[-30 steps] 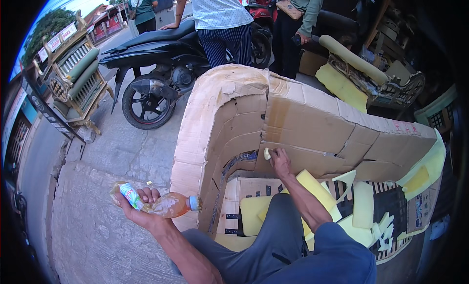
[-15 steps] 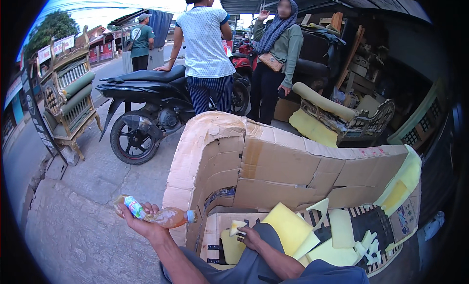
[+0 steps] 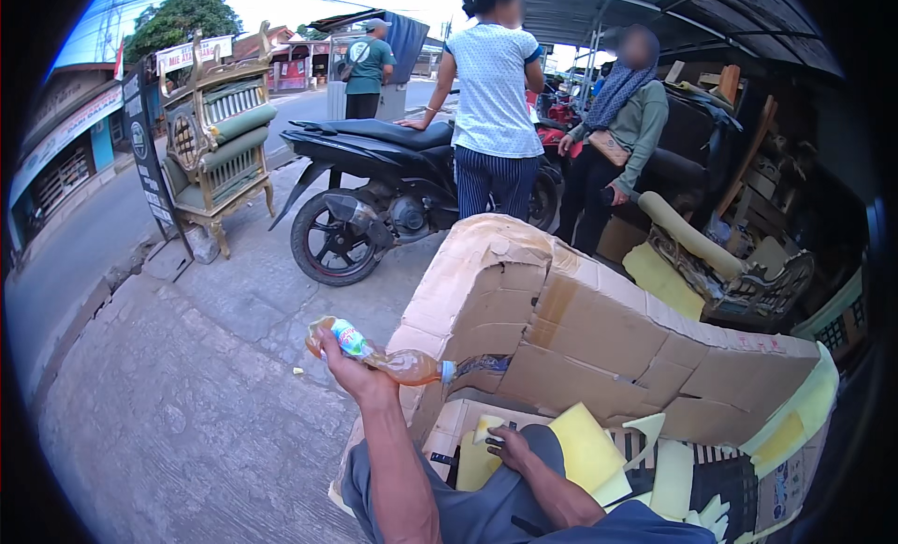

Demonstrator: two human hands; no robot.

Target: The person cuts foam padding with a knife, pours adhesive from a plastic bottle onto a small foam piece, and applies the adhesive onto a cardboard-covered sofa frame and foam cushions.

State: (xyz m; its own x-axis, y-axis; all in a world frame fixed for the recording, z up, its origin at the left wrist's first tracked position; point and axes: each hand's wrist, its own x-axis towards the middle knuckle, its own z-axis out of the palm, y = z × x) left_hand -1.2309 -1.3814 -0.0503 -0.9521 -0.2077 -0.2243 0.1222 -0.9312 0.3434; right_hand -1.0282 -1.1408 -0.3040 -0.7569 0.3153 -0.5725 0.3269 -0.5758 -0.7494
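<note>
My left hand (image 3: 367,380) is closed round a clear plastic bottle (image 3: 412,366) of amber liquid, with a blue-and-white label and a pale blue cap. The bottle lies nearly level, its capped end pointing right toward the sofa. In my right hand (image 3: 510,448), a small piece of yellow foam (image 3: 486,427) is pinched between the fingers above the seat. Close by lies a larger yellow foam sheet (image 3: 587,446), on the seat of a sofa frame (image 3: 599,310) whose back and arm are covered in cardboard. Foam scraps (image 3: 713,518) sit farther right.
A black motorbike (image 3: 383,184) stands beyond the sofa, with a person (image 3: 496,86) leaning a hand on it. Another person in a headscarf (image 3: 627,114) stands to the right. A carved chair frame (image 3: 215,142) is at the left. One small yellow scrap (image 3: 297,370) shows on the pavement.
My view has swung left, so the scene shifts rightward in the picture. Both hands keep their hold on the bottle and foam piece. The person in the headscarf has lowered a raised hand.
</note>
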